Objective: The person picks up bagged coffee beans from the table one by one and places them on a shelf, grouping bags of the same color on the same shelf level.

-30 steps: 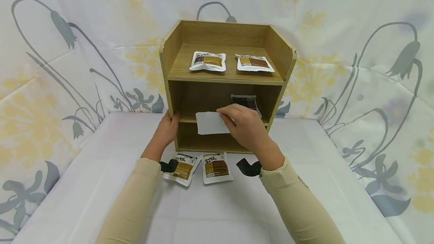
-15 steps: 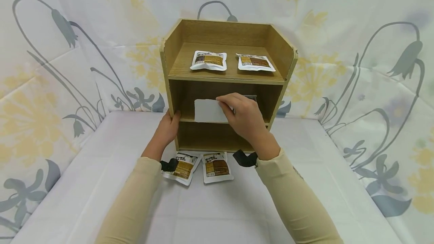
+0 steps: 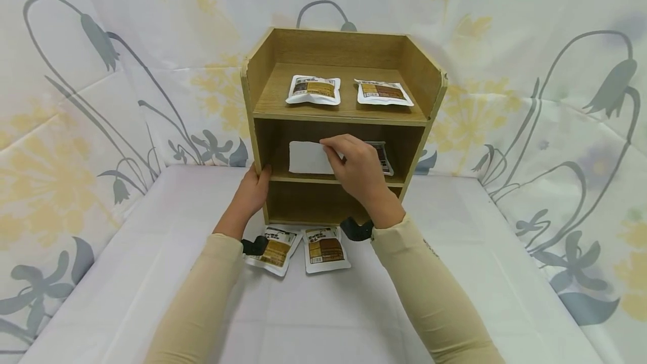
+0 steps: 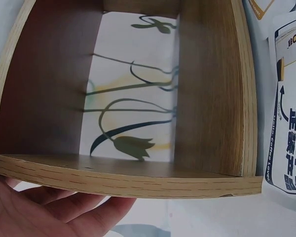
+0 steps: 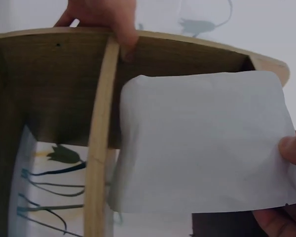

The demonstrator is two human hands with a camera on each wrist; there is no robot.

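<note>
My right hand (image 3: 358,167) pinches the right edge of a flat white pouch (image 3: 308,157) between thumb and fingers. The pouch's plain side faces me, at the opening of the middle compartment of a wooden shelf (image 3: 338,117). Its lower edge lies close over the compartment's board. My left hand (image 3: 251,191) grips the shelf's left side panel, thumb at the front edge and fingers outside, as the left wrist view shows (image 4: 54,210). To the right in that same compartment, a dark-labelled pouch (image 3: 382,157) is partly hidden behind my right hand.
Two pouches, one left (image 3: 314,90) and one right (image 3: 384,93), lie on the shelf's top. Before the shelf, a tilted pouch (image 3: 275,251) and another pouch (image 3: 325,250) lie on the white-covered table (image 3: 323,313). A flower-patterned cloth (image 3: 177,44) hangs behind.
My right hand has raised the white pouch from in front of the lower compartment to the middle compartment's opening. The left hand keeps its grip on the shelf's side.
</note>
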